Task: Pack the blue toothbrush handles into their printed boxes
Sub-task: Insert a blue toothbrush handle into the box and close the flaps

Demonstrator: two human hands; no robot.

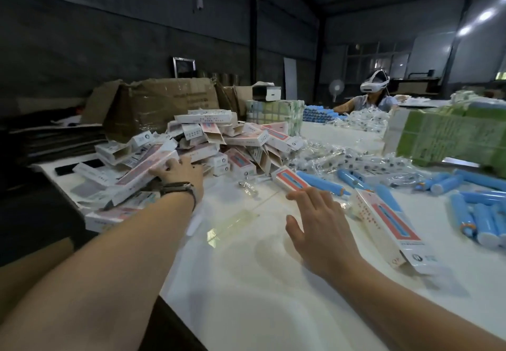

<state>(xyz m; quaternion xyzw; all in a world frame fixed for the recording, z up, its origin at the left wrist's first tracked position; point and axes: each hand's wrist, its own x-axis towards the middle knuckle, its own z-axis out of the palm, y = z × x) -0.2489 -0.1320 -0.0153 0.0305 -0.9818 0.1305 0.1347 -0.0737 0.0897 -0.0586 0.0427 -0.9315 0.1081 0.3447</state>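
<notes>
- A worker's left hand (179, 171) reached into the heap of printed boxes (219, 142) at the far left of the white table (246, 296), its fingers curled over the end of one long box (145, 175) lying on the heap's near slope; whether the grip had closed fully could not be told.
- That box's long axis ran from lower left up to upper right, its upper end at the fingers.
- The right hand (320, 222) hovered open, fingers spread and nearly straight, holding nothing.
- Just beyond its fingertips lay a second box (290, 179) with a blue handle (323, 183) beside its far edge, both angled from upper left down to lower right.
- A third box (388, 227) lay just to the right of that hand, its long axis also running upper left to lower right, with an open flap at the near end.
- More loose blue handles (476, 213) lay further right, well apart from the left hand, so the right hand was judged the nearer for picking one up.
- Clear-wrapped small parts (342, 159) were strewn behind them.
- Across the table a second person (375, 95) wearing a headset sat among green cartons (449, 137).
</notes>
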